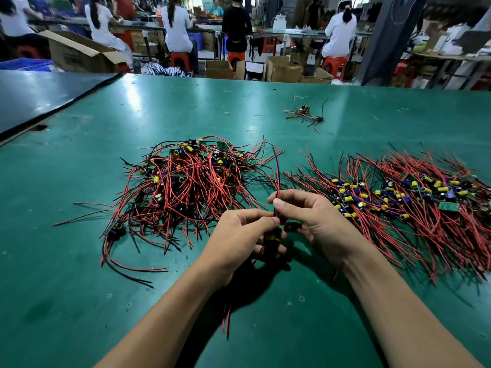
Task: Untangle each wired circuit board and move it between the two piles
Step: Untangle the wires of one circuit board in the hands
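Red-wired circuit board (pixel 270 236) in fingertip pinch of left hand (pixel 237 236) and right hand (pixel 317 221)

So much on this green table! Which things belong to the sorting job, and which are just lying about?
Job: tangled pile, neater pile, wired board gripped by left hand and pinched by right hand.
Lying about: small ring, cardboard boxes, red stools.
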A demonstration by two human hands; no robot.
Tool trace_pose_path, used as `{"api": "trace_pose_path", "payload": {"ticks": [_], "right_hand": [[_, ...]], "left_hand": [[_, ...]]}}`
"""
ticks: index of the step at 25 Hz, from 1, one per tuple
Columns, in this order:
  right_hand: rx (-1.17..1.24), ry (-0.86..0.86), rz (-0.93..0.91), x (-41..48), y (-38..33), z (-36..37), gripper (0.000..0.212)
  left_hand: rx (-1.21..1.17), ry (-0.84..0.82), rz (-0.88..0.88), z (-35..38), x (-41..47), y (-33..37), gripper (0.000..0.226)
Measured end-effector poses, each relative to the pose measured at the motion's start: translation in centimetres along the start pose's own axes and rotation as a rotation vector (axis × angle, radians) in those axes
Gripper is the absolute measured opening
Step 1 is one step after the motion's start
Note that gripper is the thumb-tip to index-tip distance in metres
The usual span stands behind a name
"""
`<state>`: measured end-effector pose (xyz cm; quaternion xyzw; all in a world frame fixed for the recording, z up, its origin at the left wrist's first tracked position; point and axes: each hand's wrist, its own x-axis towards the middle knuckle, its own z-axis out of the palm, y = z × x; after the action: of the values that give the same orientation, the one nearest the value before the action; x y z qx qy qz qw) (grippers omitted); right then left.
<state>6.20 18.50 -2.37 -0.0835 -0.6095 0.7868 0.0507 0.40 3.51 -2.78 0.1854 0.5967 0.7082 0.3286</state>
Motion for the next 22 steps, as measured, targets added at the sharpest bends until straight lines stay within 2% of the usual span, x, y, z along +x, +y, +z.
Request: {"api": "trace_pose_path", "payload": {"ticks": [4,9,14,18,22], "right_hand": [[-0.077,-0.076,0.037,0.0,0.7,0.2,0.036],[-0.298,-0.027,0.031,0.3,0.7,-0.3,0.026],[-0.534,0.284,-0.097,0.8,1.0,-0.7,0.029],[-0.440,0.343,-0.162,1.0,1.5,0.5,0.050],[-0.283,0.285,-0.067,1.0,1.1,1.1,0.055]], "left_hand": [[0.054,-0.028,0.031,-0.2,-0.1,-0.3,0.023],[0.094,-0.032,0.018,-0.4,-0.2,-0.3,0.018],[0.139,-0.022,0.004,-0.2,-0.2,-0.4,0.018],[0.140,-0.010,0.006,-0.2,-0.2,-0.5,0.019],[0.142,0.011,0.064,0.1,0.0,-0.7,0.018]]}}
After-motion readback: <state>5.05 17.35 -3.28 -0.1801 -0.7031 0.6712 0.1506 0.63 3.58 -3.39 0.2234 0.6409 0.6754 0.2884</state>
